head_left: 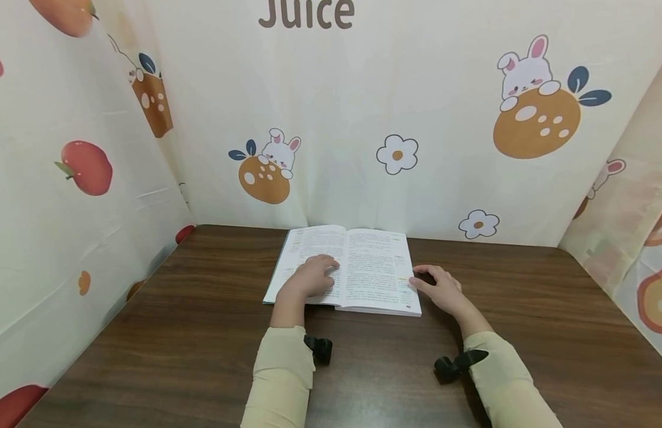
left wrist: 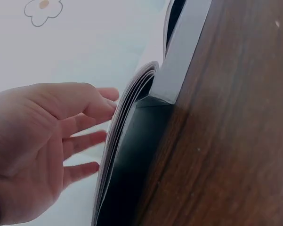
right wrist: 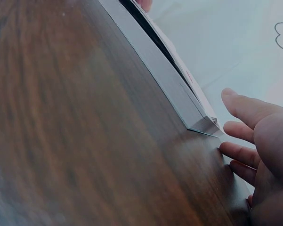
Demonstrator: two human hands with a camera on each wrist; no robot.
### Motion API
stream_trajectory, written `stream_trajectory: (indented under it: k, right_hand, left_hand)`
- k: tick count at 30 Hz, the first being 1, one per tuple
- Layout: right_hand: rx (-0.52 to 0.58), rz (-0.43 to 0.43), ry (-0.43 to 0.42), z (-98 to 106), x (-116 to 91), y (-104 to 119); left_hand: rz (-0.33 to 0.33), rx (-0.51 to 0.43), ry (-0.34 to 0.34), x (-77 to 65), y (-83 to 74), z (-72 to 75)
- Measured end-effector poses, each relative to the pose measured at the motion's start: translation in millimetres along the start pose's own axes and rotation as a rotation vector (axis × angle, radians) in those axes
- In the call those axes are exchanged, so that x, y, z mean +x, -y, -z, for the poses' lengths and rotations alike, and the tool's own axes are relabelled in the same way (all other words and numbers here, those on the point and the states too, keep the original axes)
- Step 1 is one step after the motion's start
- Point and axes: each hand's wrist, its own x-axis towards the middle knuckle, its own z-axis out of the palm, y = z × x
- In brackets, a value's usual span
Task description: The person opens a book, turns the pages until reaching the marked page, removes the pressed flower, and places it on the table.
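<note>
An open book (head_left: 371, 267) with printed pages lies on the brown wooden table, its far edge close to the back curtain. My left hand (head_left: 312, 276) rests on the left page, fingertips touching the paper near the middle fold; the left wrist view shows the fingers loosely bent against the curved stack of pages (left wrist: 127, 110). At the right edge of the book is my right hand (head_left: 440, 289), thumb and index finger spread beside the page margin. In the right wrist view the right hand (right wrist: 268, 146) holds nothing, its fingers just past the book's corner (right wrist: 209, 125).
A white curtain (head_left: 341, 119) printed with rabbits, fruit and flowers stands behind the table (head_left: 374, 368), and another printed curtain (head_left: 69, 238) runs along the left side. Black wrist cameras are strapped over both pale yellow sleeves (head_left: 280, 374).
</note>
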Motion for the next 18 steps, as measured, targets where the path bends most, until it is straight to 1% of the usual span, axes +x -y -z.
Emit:
stream_trajectory:
  k: [5,11,18]
  right_hand:
    - [0.0,-0.001,-0.003,-0.3,0.9,-1.2]
    - [0.0,0.004,-0.004,1.1,-0.1,-1.1]
    - [0.001,0.002,-0.002,0.3,-0.9,-0.1]
  left_hand:
    - [0.054,-0.048,0.024,1.3,0.1,-3.9]
    - [0.102,-0.115,0.032,2.7,-0.8,-7.7]
    - [0.155,-0.173,0.045,0.4,0.6,-8.1]
